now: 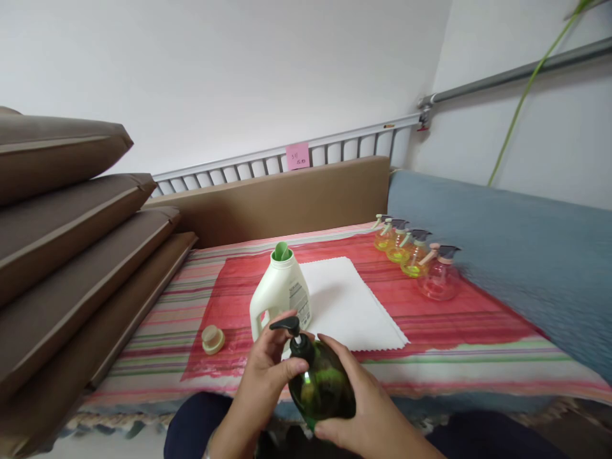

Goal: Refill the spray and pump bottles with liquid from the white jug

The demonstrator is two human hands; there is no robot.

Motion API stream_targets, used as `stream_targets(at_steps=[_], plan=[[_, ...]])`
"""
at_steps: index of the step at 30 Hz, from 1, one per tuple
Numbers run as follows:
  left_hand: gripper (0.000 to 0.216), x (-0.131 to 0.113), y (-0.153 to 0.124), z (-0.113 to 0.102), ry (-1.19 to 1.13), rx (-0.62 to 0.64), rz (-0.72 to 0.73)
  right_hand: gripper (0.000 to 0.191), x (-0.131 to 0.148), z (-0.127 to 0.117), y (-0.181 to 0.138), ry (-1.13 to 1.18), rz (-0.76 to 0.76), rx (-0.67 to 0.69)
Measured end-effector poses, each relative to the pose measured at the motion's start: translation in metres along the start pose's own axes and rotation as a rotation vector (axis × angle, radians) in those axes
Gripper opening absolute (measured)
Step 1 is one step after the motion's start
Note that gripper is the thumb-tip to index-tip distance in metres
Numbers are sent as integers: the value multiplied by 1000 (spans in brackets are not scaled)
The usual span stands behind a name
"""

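A dark green pump bottle [329,382] with a black pump head is held tilted in front of me, above the near edge of the striped cloth. My left hand [270,366] grips it around the neck and shoulder, thumb across the front. Wrapped round the lower right side of the bottle is my right hand [366,401]. Just beyond my left hand a white detergent jug [282,287] stands upright, uncapped, with a green spout in its mouth. Its pale cap [213,339] lies on the cloth to the left.
White cloth sheets [344,299] lie behind the jug. Several clear spray bottles with yellow liquid [414,258] and a pink spray bottle [440,280] line the right side. Stacked brown cushions [71,242] rise at left. A blue bolster [516,248] borders the right.
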State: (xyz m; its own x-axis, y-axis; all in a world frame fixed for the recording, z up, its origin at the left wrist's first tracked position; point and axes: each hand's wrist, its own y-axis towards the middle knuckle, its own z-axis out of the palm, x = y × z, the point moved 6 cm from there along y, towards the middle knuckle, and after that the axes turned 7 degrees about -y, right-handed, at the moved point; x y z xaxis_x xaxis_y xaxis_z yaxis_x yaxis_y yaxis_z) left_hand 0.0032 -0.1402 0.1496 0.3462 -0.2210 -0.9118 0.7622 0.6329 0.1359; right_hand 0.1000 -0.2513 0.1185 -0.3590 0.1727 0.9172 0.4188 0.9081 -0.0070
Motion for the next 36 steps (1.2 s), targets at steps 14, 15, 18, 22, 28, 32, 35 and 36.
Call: stream_targets(at_steps=[14, 15, 18, 22, 28, 32, 35, 36], plan=[[58, -5, 2, -8, 15, -75, 66, 102, -7, 11, 6, -55, 49, 96], [54, -5, 2, -9, 24, -97, 78, 102, -8, 11, 6, -74, 59, 96], [50, -6, 0, -8, -16, -82, 55, 100, -4, 14, 5, 46, 20, 156], [52, -7, -3, -3, -80, 49, -30, 88, 17, 18, -1, 288, -114, 266], [52, -10, -11, 7, -163, 291, -124, 67, 31, 17, -5, 284, -124, 349], [55, -14, -14, 12, -175, 358, -134, 67, 31, 19, -2, 298, -166, 421], [61, -15, -12, 6, -144, 230, -97, 84, 27, 15, 1, 312, -171, 307], [61, -15, -11, 3, -113, 168, -75, 87, 25, 15, 1, 290, -158, 270]])
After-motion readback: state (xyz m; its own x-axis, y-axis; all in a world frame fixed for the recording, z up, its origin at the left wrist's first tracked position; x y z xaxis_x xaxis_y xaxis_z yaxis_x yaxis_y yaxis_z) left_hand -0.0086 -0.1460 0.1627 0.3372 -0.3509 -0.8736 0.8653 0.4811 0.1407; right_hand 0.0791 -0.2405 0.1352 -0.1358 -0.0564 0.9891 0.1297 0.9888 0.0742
